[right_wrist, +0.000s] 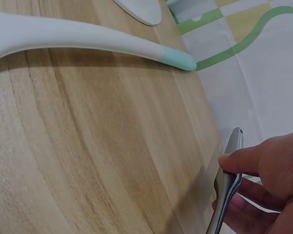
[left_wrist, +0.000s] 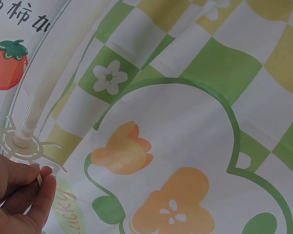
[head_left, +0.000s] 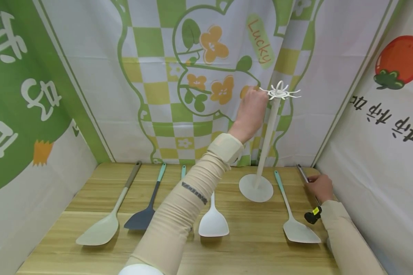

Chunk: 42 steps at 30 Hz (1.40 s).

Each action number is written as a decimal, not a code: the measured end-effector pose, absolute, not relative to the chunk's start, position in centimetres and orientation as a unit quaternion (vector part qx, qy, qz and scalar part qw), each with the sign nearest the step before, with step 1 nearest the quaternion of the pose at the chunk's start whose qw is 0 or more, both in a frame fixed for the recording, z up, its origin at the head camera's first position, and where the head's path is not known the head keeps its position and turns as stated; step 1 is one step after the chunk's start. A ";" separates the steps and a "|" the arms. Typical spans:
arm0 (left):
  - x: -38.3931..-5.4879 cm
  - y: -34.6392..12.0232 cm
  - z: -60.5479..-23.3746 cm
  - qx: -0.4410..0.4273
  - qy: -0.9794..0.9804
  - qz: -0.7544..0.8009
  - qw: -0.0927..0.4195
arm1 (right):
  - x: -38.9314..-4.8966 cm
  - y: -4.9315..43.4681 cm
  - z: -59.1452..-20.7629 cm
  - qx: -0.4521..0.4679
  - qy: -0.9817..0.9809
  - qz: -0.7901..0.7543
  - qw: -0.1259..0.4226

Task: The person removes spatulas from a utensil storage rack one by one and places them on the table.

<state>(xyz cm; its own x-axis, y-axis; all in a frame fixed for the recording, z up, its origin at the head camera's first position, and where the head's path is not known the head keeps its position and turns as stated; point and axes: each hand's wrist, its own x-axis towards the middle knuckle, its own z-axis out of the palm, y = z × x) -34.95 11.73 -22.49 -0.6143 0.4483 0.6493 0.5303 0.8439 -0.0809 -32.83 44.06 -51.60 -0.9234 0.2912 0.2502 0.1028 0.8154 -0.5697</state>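
A white utensil stand (head_left: 269,141) rises from its round base at the back right of the table, with a ring of hooks at its top. At that ring my left hand (head_left: 251,112) pinches a thin white part of the stand between thumb and fingers (left_wrist: 46,195). My right hand (head_left: 321,187) pinches the silver metal handle (right_wrist: 228,183) of a utensil near the table's back right corner. Its head is mostly hidden by my right forearm. Left of that handle lies a pale spatula (head_left: 301,232) with a mint handle end.
More utensils lie side by side on the wooden table (head_left: 247,244): a beige spatula (head_left: 101,231), a dark blue turner (head_left: 137,220) and a white turner (head_left: 213,223). A mint handle (head_left: 183,172) shows behind my left sleeve. Printed curtains (head_left: 144,42) enclose the back and sides.
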 end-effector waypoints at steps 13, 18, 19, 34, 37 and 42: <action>-34.8 12.0 -22.6 -0.276 -0.898 -0.067 0.336 | -32.1 43.8 -51.9 -0.097 -0.946 0.270 0.153; -34.8 12.1 -22.6 -0.281 -0.897 -0.079 0.333 | -31.7 43.9 -51.6 -0.105 -0.946 0.270 0.148; -34.7 12.1 -22.6 -0.281 -0.898 -0.080 0.330 | -31.7 43.9 -51.6 -0.107 -0.945 0.270 0.148; -36.1 10.9 -23.9 -0.351 -0.840 -0.223 0.350 | -31.5 43.8 -51.9 -0.097 -0.953 0.253 0.135; -36.7 10.5 -24.4 -0.373 -0.809 -0.284 0.354 | -31.9 43.9 -51.4 -0.087 -0.957 0.258 0.099; -37.4 10.1 -25.0 -0.386 -0.792 -0.334 0.334 | -32.8 43.4 -49.9 -0.063 -0.952 0.288 0.080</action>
